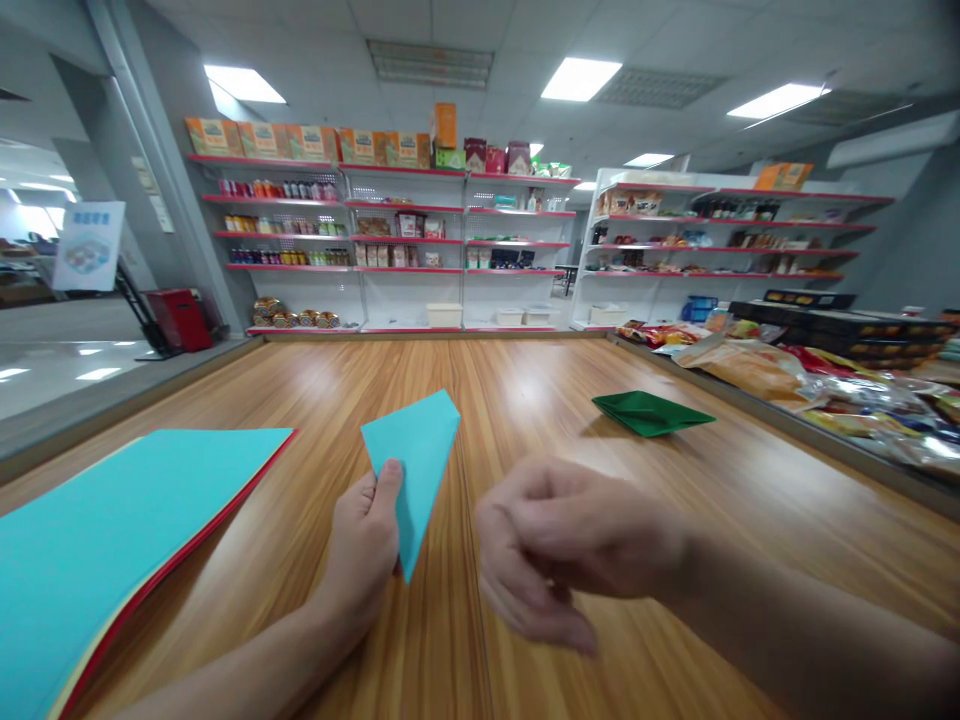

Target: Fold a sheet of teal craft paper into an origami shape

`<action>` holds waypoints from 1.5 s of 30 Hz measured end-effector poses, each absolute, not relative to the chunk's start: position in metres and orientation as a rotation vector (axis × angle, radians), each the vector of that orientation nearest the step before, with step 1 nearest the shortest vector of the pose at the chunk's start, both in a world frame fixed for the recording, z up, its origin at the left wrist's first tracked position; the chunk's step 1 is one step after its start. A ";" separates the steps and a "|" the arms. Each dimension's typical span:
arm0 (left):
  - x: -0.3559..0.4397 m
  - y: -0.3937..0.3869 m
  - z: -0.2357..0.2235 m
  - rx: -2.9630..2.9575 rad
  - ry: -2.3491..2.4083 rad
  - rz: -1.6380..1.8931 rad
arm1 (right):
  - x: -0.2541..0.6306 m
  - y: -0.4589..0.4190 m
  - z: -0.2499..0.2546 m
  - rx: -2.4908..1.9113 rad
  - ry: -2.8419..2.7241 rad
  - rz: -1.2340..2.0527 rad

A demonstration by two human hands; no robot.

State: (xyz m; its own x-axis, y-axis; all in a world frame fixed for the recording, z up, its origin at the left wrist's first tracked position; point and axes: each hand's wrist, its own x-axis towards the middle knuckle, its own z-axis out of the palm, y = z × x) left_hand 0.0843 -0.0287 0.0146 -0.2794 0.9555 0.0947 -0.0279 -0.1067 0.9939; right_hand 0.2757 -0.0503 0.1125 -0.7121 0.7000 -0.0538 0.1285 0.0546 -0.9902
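My left hand holds a folded piece of light blue paper above the table, thumb on its near face and the other fingers behind. The paper is kite-shaped, with a narrow point hanging downward and a blunt corner at the top. To the right of it, my right hand hovers over the wood, blurred by motion. Its fingers are loosely bent and apart, with nothing visible in them. Beyond that hand lies a folded dark green paper piece, its layers slightly raised off the table.
At the left, a stack of coloured paper sheets has blue on top and yellow and red edges below. The wood-grain table has a raised rim. Packaged snacks lie beyond the right rim. Stocked shelves stand behind.
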 end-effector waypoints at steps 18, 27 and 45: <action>0.096 -0.037 0.020 1.384 1.165 1.364 | 0.233 -0.021 0.022 -0.634 -1.754 1.825; 0.089 -0.037 0.026 1.465 1.164 1.304 | 0.242 -0.004 0.022 -0.911 -1.446 1.563; 0.096 -0.042 0.019 1.445 1.124 1.247 | 0.234 -0.012 0.020 -0.762 -1.400 1.678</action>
State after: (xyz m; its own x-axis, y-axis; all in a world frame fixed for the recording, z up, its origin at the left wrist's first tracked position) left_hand 0.0962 -0.0420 0.0187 0.0810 0.9799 0.1821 0.0800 -0.1885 0.9788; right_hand 0.2337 -0.0117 0.0200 -0.4954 0.8675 0.0452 -0.1998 -0.0631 -0.9778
